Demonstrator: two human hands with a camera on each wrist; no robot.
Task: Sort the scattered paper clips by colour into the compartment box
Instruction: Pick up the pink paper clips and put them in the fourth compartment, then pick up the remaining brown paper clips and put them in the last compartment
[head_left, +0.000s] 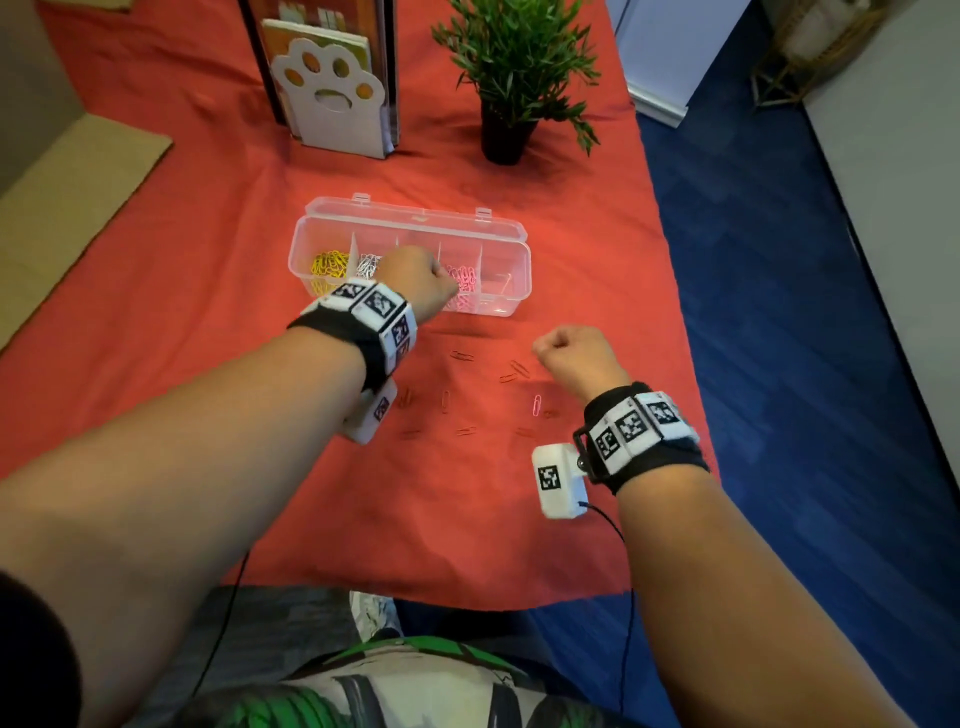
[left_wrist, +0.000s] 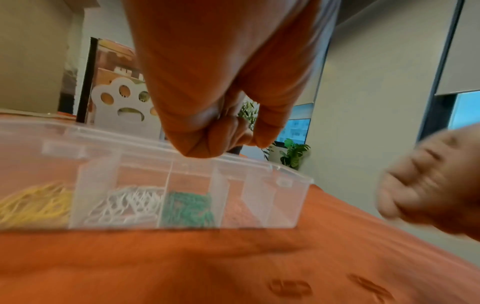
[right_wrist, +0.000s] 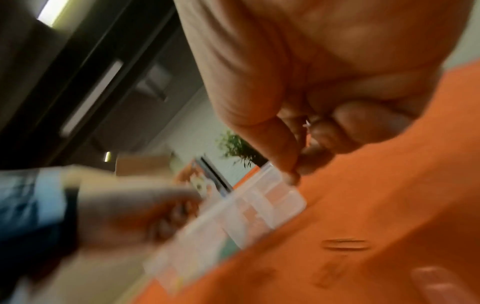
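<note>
The clear compartment box (head_left: 511, 244) stands open on the red cloth. It holds yellow clips (head_left: 330, 262), white clips (head_left: 368, 266), green clips (left_wrist: 187, 209) and pink clips (head_left: 465, 280). My left hand (head_left: 415, 280) hovers over the box's middle with its fingers (left_wrist: 221, 131) curled tight; no clip shows in them. My right hand (head_left: 571, 353) is curled above the cloth, right of the scattered clips. In the right wrist view a small pale glint (right_wrist: 307, 123) sits between its pinched fingers. Several red clips (head_left: 461, 356) and one pink clip (head_left: 537, 404) lie loose in front of the box.
A paw-shaped file holder (head_left: 332, 98) and a potted plant (head_left: 511, 78) stand behind the box. Cardboard (head_left: 67, 197) lies at the left. The table's right edge drops to blue carpet (head_left: 779, 312).
</note>
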